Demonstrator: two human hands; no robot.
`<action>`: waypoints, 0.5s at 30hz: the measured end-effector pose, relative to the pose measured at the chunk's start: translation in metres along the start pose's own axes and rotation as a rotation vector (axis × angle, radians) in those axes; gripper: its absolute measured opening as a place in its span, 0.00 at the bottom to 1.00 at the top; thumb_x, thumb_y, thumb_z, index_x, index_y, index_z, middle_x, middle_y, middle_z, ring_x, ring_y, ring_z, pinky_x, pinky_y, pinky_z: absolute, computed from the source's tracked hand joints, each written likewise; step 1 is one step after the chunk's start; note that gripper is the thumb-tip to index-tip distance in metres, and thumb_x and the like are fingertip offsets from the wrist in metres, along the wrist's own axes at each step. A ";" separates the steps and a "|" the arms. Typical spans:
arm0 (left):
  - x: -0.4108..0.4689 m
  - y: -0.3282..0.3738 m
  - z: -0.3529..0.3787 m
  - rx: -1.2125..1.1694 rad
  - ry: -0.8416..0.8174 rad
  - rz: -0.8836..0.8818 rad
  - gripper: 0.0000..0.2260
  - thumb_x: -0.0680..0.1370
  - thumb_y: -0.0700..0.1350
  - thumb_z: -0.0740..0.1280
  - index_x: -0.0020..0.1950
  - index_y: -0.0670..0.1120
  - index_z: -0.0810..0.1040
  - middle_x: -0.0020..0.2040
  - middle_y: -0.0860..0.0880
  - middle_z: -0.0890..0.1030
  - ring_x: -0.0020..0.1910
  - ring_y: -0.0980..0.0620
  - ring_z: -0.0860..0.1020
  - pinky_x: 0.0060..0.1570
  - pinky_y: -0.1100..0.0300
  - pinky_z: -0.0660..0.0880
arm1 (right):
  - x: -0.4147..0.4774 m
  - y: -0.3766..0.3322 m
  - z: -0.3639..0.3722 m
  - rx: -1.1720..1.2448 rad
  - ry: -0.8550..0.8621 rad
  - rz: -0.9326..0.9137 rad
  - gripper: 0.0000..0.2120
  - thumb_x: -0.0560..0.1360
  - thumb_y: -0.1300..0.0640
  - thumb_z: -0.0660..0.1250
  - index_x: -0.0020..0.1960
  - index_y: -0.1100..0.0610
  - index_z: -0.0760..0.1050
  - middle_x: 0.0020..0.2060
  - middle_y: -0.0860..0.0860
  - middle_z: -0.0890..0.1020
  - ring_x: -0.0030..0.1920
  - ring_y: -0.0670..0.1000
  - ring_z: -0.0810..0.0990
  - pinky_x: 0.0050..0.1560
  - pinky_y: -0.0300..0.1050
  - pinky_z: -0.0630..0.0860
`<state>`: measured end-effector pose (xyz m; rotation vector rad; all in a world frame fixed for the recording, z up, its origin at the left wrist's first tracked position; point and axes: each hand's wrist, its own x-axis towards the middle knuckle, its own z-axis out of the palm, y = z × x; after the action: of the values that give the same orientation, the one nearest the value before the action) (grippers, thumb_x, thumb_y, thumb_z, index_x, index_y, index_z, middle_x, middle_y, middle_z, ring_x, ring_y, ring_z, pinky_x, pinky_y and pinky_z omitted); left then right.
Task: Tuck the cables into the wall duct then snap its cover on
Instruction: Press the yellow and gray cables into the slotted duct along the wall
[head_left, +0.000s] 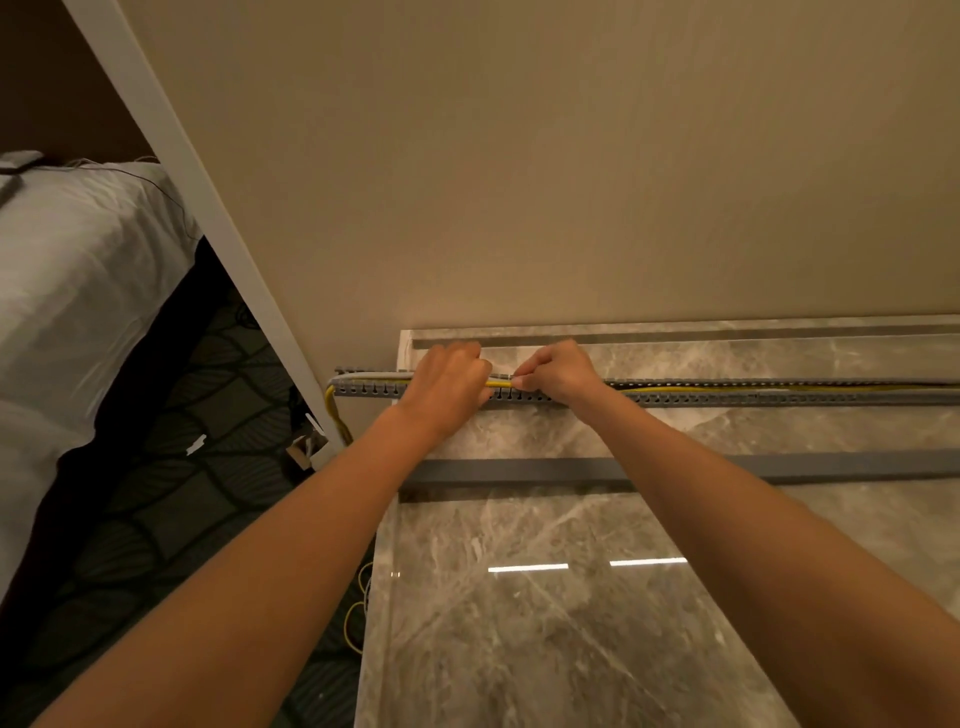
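A grey slotted cable duct (727, 397) runs along the back of a marble counter, close to the wall, its top uncovered. A yellow cable (691, 388) lies inside it and hangs off its left end. Beside it near the left end runs a grey cable (371, 374). My left hand (447, 387) has its fingers curled over the duct, on the cables. Just to its right, my right hand (558, 374) pinches the yellow cable between thumb and fingertips. The long grey duct cover (519, 470) lies flat on the counter, nearer to me.
The marble counter (597, 597) fills the lower right, its left edge near the middle. A beige wall stands behind. A white post (208, 208) slants down to the duct's left end. A bed with white bedding (67, 291) and patterned dark carpet lie to the left.
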<state>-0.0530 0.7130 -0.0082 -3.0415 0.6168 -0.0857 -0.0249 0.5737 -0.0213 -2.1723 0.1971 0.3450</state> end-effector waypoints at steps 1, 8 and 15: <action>0.000 -0.001 0.002 -0.021 -0.009 0.000 0.13 0.79 0.45 0.62 0.58 0.39 0.78 0.58 0.42 0.77 0.56 0.44 0.75 0.52 0.53 0.72 | 0.002 0.000 0.001 0.004 0.010 0.019 0.10 0.71 0.64 0.73 0.51 0.66 0.82 0.42 0.58 0.81 0.47 0.52 0.77 0.48 0.44 0.73; -0.004 -0.003 0.016 -0.070 -0.045 -0.036 0.11 0.79 0.37 0.61 0.60 0.40 0.77 0.56 0.42 0.77 0.55 0.44 0.76 0.50 0.53 0.74 | 0.005 0.007 -0.003 0.047 -0.071 0.014 0.09 0.73 0.63 0.70 0.51 0.67 0.81 0.46 0.57 0.83 0.50 0.51 0.76 0.55 0.45 0.73; -0.019 -0.025 0.000 -0.135 -0.018 -0.159 0.11 0.78 0.45 0.64 0.56 0.39 0.77 0.57 0.42 0.76 0.53 0.44 0.77 0.51 0.51 0.75 | -0.001 0.007 0.001 -0.139 -0.067 -0.113 0.13 0.73 0.50 0.70 0.51 0.59 0.82 0.48 0.55 0.84 0.52 0.54 0.80 0.64 0.56 0.73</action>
<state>-0.0608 0.7434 -0.0081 -3.2139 0.3945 -0.0222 -0.0281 0.5706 -0.0271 -2.2939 0.0135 0.3758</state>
